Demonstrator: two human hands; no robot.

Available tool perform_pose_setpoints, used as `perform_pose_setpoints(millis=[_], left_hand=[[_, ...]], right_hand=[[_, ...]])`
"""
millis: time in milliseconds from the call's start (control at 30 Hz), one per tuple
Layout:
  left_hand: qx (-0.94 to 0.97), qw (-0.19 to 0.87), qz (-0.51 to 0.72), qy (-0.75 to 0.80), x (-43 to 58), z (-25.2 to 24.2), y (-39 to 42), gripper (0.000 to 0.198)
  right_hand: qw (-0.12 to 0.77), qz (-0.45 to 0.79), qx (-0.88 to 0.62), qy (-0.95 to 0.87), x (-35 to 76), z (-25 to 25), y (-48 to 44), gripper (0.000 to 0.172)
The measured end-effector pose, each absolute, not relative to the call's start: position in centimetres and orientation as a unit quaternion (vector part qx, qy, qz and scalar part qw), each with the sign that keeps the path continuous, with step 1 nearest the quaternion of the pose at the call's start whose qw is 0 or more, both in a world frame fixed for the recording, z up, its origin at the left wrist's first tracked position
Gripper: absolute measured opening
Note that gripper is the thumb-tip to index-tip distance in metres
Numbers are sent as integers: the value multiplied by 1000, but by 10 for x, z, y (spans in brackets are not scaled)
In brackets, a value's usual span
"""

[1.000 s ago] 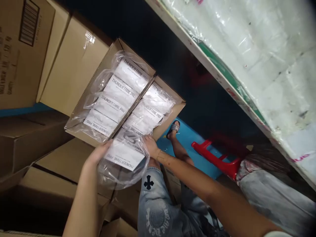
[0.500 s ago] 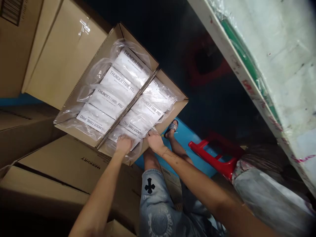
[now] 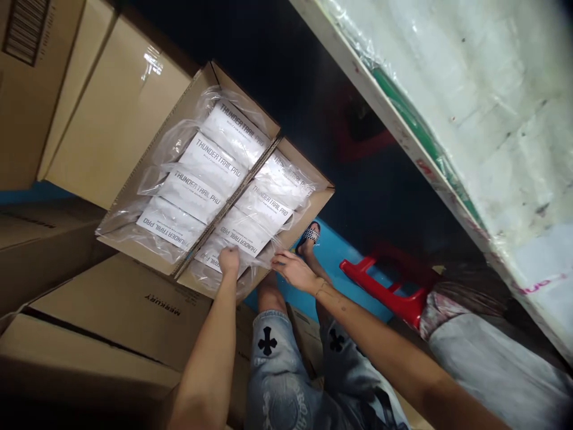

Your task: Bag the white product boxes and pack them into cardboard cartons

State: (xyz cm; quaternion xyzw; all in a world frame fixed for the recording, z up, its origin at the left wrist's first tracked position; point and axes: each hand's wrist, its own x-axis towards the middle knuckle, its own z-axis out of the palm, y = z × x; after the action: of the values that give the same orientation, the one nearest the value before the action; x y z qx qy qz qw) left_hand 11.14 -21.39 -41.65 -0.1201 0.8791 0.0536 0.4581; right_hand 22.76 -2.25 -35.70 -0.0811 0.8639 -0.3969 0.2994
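Pack sat under left hand, curled, grip unclear; right hand pinched bag. Level pressing likely beat shoving.

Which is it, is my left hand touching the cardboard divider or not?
Apart. The head view shows part of a white packet between your left hand and the cardboard divider.
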Motion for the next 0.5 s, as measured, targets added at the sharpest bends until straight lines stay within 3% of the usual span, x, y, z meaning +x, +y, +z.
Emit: perform_pose_setpoints(millis=[100,167,233,333,433,500], left_hand=[[-136,448,73,881,135,-389,-237,43],[-138,440,94,882,152,-371,-247,43],[-152,426,113,885,164,-357,-254,39],[-208,367,112,900,159,-343,-259,44],[-217,276,105,931,127,-334,-242,52],[-71,275,157,946,99,-335,-213,49]], right_hand=[[225,-398,-3,889,201,-344,-14,34],[218,-328,94,914,170,-339,-9,47],[317,-235,140,908,136,-344,-6,54],[480,-179,116,851,102,-365,-10,36],[502,-201,77,838,100,-381,-23,28],[489,-216,54,844,110,-381,-31,30]])
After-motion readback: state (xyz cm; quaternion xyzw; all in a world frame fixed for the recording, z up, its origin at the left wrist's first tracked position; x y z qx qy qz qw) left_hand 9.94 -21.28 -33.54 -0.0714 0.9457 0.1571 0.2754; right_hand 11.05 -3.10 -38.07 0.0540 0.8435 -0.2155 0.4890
